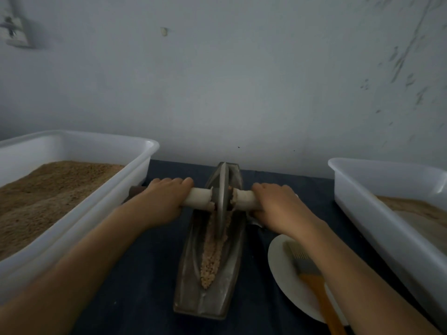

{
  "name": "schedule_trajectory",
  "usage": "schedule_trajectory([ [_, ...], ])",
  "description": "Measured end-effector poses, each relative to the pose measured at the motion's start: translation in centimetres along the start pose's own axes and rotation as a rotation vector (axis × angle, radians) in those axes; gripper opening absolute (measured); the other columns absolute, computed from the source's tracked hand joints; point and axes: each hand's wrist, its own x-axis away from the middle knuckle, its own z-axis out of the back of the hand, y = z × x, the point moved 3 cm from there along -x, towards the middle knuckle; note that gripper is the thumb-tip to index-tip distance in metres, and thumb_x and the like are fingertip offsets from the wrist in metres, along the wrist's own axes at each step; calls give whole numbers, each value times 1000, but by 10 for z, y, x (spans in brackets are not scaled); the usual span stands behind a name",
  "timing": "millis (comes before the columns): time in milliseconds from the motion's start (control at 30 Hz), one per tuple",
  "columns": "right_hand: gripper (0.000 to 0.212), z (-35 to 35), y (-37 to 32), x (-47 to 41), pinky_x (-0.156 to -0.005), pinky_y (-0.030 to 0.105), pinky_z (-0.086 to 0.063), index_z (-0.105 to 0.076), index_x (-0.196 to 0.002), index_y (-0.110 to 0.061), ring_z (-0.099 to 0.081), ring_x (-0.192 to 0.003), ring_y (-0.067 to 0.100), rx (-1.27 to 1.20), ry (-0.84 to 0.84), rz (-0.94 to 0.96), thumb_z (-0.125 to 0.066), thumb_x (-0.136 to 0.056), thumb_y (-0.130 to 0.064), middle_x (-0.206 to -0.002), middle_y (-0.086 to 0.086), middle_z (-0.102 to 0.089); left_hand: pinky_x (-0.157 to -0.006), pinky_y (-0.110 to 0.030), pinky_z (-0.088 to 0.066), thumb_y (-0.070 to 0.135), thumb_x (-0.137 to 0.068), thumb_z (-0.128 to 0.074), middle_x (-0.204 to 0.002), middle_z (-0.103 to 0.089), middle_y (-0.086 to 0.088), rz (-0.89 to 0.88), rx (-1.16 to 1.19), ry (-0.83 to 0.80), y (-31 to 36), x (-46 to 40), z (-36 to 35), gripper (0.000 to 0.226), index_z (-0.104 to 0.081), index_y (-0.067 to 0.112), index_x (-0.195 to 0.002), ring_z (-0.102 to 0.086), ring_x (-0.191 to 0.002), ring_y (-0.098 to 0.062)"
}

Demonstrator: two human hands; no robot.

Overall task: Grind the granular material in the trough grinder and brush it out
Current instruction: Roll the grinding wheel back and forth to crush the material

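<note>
A grey metal trough grinder lies lengthwise on the dark table in front of me. Pale granular material fills its groove. The metal grinding wheel stands upright in the far half of the trough, on a pale axle handle running left to right. My left hand grips the left end of the handle and my right hand grips the right end. A brush with an orange handle lies on a white plate under my right forearm.
A white plastic tub of brown granular material stands at the left. Another white tub with a thinner layer of material stands at the right. A grey wall rises just behind the trough. Dark cloth covers the table.
</note>
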Motion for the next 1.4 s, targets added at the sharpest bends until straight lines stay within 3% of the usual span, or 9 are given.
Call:
schedule_trajectory([
  [200,23,-2,1,-2,-72,31,-25,-48,-108,-16,-52,-97,23,25,68,-27,-55,-89,-28,-107,3,-57,-94,-30,-36,24,-88,-57,-120,-50,2,9,-41,212,4,-1,-6,37,-37,23,-119,-49,-108,-16],
  [467,19,25,-15,18,-49,19,-30,-56,-105,-10,-47,-71,11,-125,-433,-5,-57,-90,-22,-92,3,-56,-83,-23,-42,21,-88,-59,-113,-54,7,-71,121,-304,2,19,16,38,-37,29,-118,-53,-97,-8],
  [567,20,34,-21,26,-46,18,-29,-60,-102,-8,-42,-60,6,-118,-518,33,-59,-90,-23,-78,-2,-48,-70,-16,-34,21,-88,-60,-94,-46,17,-115,198,-460,-1,28,21,37,-36,35,-112,-46,-80,0],
  [667,22,37,-23,28,-47,19,-30,-60,-103,-6,-47,-67,11,-107,-515,49,-58,-89,-22,-82,1,-51,-76,-19,-34,21,-88,-60,-96,-45,17,-105,228,-517,-3,29,22,40,-37,34,-119,-46,-85,0],
  [800,22,29,-18,18,-52,21,-32,-52,-106,-13,-49,-78,14,-90,-417,28,-58,-89,-25,-90,0,-50,-68,-17,-35,17,-89,-58,-89,-44,16,-76,265,-468,-2,23,16,38,-36,28,-118,-46,-78,-1],
  [867,22,20,-13,12,-58,27,-33,-48,-105,-15,-50,-81,17,-61,-332,13,-57,-89,-26,-96,1,-53,-76,-22,-38,16,-90,-57,-98,-48,8,-59,240,-385,-2,17,13,33,-35,26,-112,-48,-87,-7],
  [1133,24,-8,3,-4,-71,30,-24,-47,-109,-15,-52,-96,22,66,138,-38,-54,-89,-27,-107,2,-56,-93,-30,-36,24,-88,-55,-120,-49,2,6,-79,244,4,-6,-8,34,-38,21,-118,-48,-108,-17],
  [1267,22,-4,1,-1,-69,30,-25,-47,-108,-15,-53,-93,22,52,46,-18,-53,-90,-27,-106,3,-58,-95,-29,-35,31,-90,-53,-122,-47,3,-38,-34,193,-1,-3,-7,36,-36,22,-121,-47,-109,-15],
  [1400,19,10,-5,8,-54,25,-27,-48,-103,-13,-47,-77,16,-46,-218,-8,-54,-90,-25,-99,3,-57,-96,-28,-36,45,-91,-51,-120,-49,5,-90,42,-44,3,13,10,38,-36,25,-119,-49,-107,-12],
])
